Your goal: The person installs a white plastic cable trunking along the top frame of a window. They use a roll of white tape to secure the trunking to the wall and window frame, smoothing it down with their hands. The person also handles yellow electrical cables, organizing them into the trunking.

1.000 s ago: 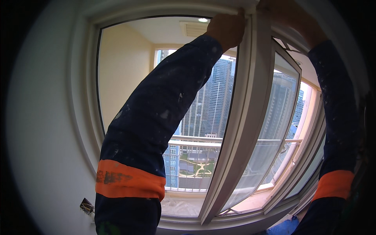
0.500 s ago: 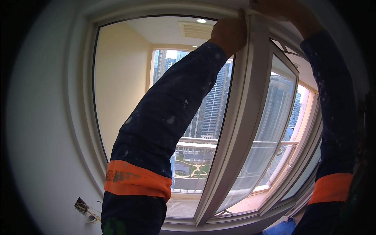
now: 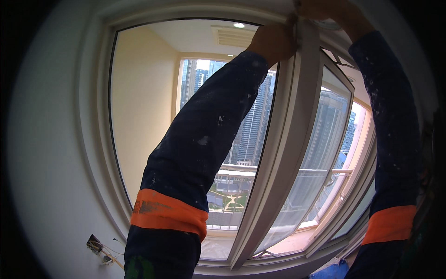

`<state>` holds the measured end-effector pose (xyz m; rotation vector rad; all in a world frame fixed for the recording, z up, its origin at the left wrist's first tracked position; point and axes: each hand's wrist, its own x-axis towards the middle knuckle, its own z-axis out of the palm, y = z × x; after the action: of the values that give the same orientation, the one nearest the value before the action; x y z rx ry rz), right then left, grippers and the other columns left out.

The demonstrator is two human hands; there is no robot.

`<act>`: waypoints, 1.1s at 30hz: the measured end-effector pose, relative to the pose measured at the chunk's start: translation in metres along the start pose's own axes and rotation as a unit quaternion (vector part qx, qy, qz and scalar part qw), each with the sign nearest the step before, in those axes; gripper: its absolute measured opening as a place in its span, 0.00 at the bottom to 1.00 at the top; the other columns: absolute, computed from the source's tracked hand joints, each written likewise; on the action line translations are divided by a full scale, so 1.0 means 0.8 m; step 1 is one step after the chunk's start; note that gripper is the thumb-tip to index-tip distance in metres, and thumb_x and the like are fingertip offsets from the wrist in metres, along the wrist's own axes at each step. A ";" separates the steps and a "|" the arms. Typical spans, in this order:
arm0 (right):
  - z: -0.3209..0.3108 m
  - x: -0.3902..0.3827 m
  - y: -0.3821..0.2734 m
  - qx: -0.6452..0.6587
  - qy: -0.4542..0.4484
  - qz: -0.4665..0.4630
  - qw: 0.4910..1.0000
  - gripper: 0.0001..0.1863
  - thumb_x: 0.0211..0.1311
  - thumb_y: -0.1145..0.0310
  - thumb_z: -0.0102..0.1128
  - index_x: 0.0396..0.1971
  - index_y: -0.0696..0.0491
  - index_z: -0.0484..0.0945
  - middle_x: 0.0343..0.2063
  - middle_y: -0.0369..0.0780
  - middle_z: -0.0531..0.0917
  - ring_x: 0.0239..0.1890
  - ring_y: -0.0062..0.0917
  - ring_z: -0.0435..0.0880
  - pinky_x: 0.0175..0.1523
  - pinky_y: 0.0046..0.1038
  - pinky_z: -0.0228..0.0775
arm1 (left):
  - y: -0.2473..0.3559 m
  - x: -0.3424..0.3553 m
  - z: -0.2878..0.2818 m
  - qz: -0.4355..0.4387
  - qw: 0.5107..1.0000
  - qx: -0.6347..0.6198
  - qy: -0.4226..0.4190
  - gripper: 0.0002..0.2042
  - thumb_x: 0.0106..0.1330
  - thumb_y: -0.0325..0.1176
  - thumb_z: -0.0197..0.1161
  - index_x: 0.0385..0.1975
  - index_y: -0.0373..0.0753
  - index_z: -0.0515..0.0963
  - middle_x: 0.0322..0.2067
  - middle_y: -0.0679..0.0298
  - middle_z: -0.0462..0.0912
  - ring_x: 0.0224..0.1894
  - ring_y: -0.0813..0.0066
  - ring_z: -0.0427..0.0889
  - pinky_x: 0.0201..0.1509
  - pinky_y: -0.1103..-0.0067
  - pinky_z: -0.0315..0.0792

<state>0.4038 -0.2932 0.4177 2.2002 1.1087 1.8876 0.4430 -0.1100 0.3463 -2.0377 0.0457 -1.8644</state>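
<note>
My left hand [image 3: 275, 43] is raised to the top of the upright window post [image 3: 278, 167], its fingers curled against the frame's edge. What lies under those fingers is hidden. Just right of it, at the picture's upper edge, my right hand [image 3: 330, 13] is bent around a pale, round, roll-like thing [image 3: 327, 24], only partly visible. Right of the post, the glazed sash [image 3: 320, 130] stands tilted outward. A fixed glass pane [image 3: 144, 93] fills the frame on the left, partly behind my left arm.
Loose wires stick out of an open wall box [image 3: 94, 243] at the lower left. Something blue [image 3: 334, 269] lies below the sill at the lower right. Beyond the glass are a balcony railing [image 3: 237, 173] and tall buildings.
My right hand has shifted slightly left and down, baring more of the pale round thing. My left hand has moved slightly right along the post, its thumb no longer sticking up; its forearm has shifted right.
</note>
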 end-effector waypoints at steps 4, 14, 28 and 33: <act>-0.021 -0.022 0.004 0.001 0.022 0.005 1.000 0.13 0.60 0.67 0.64 0.40 0.58 0.89 0.42 0.54 0.88 0.44 0.47 0.89 0.48 0.42 0.81 | 0.021 -0.009 -0.013 -0.071 0.997 -0.018 0.000 0.35 0.62 0.30 0.59 0.71 0.27 0.61 0.31 0.46 0.87 0.36 0.50 0.89 0.42 0.62 0.83; -0.009 -0.009 -0.005 0.001 0.013 -0.002 1.000 0.13 0.59 0.67 0.65 0.40 0.57 0.89 0.41 0.53 0.88 0.44 0.47 0.89 0.48 0.42 0.82 | 0.010 -0.009 0.008 0.013 0.997 0.068 0.037 0.25 0.64 0.35 0.63 0.61 0.32 0.72 0.29 0.50 0.87 0.32 0.53 0.90 0.39 0.63 0.84; 0.013 -0.006 0.006 -0.006 0.044 -0.013 0.999 0.12 0.58 0.63 0.69 0.36 0.55 0.89 0.39 0.50 0.89 0.44 0.46 0.89 0.49 0.42 0.81 | 0.005 0.008 0.004 0.034 0.990 0.140 0.001 0.20 0.77 0.34 0.48 0.65 0.37 0.71 0.34 0.54 0.90 0.37 0.55 0.90 0.40 0.64 0.84; 0.030 -0.005 0.009 0.004 0.066 0.018 0.998 0.14 0.60 0.61 0.69 0.41 0.54 0.87 0.42 0.49 0.89 0.47 0.45 0.88 0.52 0.42 0.80 | -0.004 0.014 0.019 0.016 0.995 0.094 0.042 0.21 0.77 0.34 0.47 0.67 0.39 0.70 0.35 0.54 0.89 0.38 0.54 0.90 0.42 0.63 0.83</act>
<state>0.4285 -0.2910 0.4113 2.1412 1.1038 2.0745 0.4585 -0.1062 0.3574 -1.8235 -0.0724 -1.8591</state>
